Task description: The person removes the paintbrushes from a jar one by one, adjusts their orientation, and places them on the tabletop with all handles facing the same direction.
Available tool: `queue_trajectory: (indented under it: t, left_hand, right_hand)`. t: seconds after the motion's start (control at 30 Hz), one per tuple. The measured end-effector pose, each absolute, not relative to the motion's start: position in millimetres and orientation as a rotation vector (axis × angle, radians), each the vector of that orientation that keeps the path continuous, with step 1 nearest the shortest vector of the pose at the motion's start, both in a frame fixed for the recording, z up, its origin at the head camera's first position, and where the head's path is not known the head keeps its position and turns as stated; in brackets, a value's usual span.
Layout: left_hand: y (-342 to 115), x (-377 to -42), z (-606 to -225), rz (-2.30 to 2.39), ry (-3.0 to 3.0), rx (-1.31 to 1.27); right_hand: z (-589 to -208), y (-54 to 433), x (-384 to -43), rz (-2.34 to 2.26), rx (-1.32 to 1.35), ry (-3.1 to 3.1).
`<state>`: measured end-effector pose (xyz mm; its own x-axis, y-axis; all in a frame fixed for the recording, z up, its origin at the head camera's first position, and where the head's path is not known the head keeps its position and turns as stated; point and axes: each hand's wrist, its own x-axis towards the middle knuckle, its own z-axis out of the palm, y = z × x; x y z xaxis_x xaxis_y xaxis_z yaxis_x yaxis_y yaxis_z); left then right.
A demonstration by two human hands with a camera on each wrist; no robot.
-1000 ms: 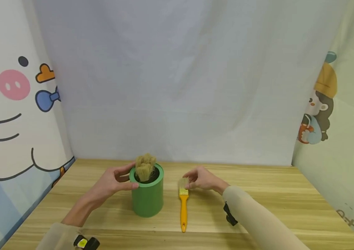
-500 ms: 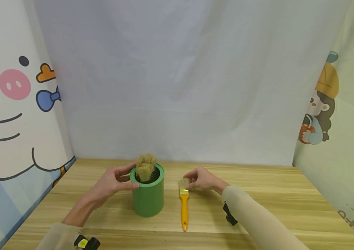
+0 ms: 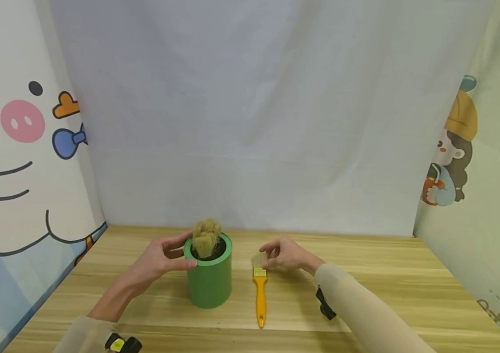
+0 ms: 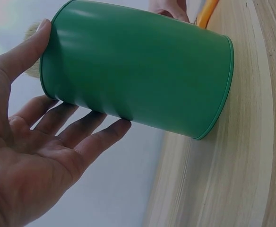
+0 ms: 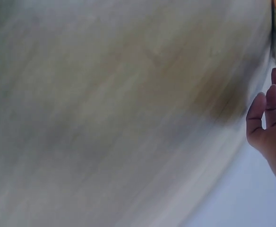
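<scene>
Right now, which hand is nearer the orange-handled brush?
Right: your right hand is at the bristle end of the brush, while your left hand is at the green pot, which stands between it and the brush.

Pale yellow-brown wooden table [image 3: 408, 274]: I see its streaky grain running side to side through my head view; its straight far edge passes behind the green container.
Smooth green cylindrical container with a thick round rim [image 3: 209, 287]: standing upright on the wood; I take it as my landmark.
Flat paintbrush with a slim orange handle, shiny band and pale bristles [image 3: 260, 296]: lying right of the container, near but apart, bristles pointing away from my head camera, handle toward it.
</scene>
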<state>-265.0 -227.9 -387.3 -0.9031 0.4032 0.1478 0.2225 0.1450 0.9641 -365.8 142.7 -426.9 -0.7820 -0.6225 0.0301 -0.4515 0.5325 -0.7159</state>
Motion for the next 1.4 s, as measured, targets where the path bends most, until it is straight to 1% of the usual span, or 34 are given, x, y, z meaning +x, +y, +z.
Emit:
queue_trajectory:
  t: [0.2,0.37,0.77,0.87,1.1,1.4]
  left_hand:
    - [-228,-266,-386,1.855,2.271,0.627]
    - [-227,-265,-387,1.859,2.266,0.625]
    - [-227,-264,-386,1.86,2.257,0.632]
    - [-227,-265,-386,1.859,2.26,0.622]
    - [-227,-265,-387,1.863,2.26,0.62]
    - [-227,-265,-387,1.869,2.261,0.624]
  right_hand:
    - [-415,149,-365,-1.035,-0.903,2.613]
    - [-403,152,-358,-1.064,-0.935,2.631]
    - [-371,133,-320,-1.156,-1.072,2.676]
    - [-367,129,-312,-1.197,-1.113,2.673]
    - [-362,116,-296,-1.367,-1.107,2.656]
    - [-355,92,-275,-1.524,-1.199,2.63]
